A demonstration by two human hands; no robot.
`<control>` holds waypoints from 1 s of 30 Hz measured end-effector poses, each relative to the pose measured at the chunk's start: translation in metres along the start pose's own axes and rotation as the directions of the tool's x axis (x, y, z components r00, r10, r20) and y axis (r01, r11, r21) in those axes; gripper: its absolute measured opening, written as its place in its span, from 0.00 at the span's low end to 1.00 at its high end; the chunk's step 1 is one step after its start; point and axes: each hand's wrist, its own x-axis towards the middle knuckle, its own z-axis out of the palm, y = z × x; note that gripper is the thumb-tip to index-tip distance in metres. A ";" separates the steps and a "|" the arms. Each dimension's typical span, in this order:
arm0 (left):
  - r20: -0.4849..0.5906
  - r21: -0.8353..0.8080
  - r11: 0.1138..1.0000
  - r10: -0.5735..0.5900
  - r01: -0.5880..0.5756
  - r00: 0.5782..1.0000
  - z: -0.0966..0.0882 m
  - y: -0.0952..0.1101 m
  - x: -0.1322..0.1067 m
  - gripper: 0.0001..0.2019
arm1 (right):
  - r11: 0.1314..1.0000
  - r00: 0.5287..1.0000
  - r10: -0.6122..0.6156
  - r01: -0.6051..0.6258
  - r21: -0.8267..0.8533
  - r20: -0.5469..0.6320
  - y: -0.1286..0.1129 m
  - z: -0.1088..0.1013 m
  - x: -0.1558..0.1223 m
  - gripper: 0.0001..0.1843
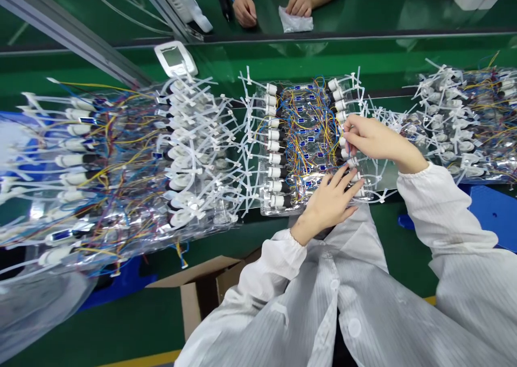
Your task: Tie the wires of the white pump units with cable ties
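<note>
A clear plastic tray [266,208] lies in front of me on the green belt, filled with small white cylindrical parts [275,158] wired in blue, yellow and red, with white cable ties sticking out. My left hand [329,200] rests flat on the tray's near right corner, fingers stretched out over the parts. My right hand [369,138] hovers over the tray's right edge, its fingers pinched on one small white part in the right-hand row.
More clear trays of the same wired parts lie to the left [121,157] and right [464,119]. A white device [174,58] sits behind them. A cardboard box [202,291] stands near me. Another person's hands [274,6] rest across the belt beside a white bag [296,21].
</note>
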 end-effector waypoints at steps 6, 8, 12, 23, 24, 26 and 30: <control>0.010 0.015 1.000 0.010 -0.010 1.000 0.000 0.000 0.001 0.37 | 0.959 0.990 0.133 -0.138 0.248 0.035 0.007 0.004 0.036 0.05; 0.007 0.016 1.000 0.007 -0.007 1.000 0.000 0.000 0.001 0.37 | 0.915 0.981 0.184 -0.195 0.354 0.067 0.004 0.006 0.045 0.07; 0.006 0.020 1.000 0.003 -0.003 1.000 0.000 0.000 0.001 0.36 | 0.835 0.958 0.250 -0.287 0.470 0.140 -0.002 0.003 0.051 0.10; -0.025 -0.002 1.000 0.008 -0.008 1.000 0.004 -0.002 0.001 0.36 | 0.987 0.999 -0.037 0.039 0.153 -0.017 0.014 -0.012 0.065 0.14; -0.026 -0.003 1.000 0.010 -0.010 1.000 0.005 -0.002 0.001 0.36 | 0.992 0.996 -0.080 0.083 0.097 -0.035 0.013 -0.012 0.067 0.14; -0.029 -0.003 1.000 0.012 -0.012 0.999 0.005 -0.003 0.000 0.35 | 0.985 0.984 -0.167 0.165 -0.041 -0.057 0.011 -0.016 0.068 0.12; -0.034 -0.004 1.000 0.011 -0.011 0.999 0.005 -0.003 0.000 0.35 | 0.920 0.948 -0.301 0.261 -0.292 -0.102 0.008 -0.027 0.065 0.06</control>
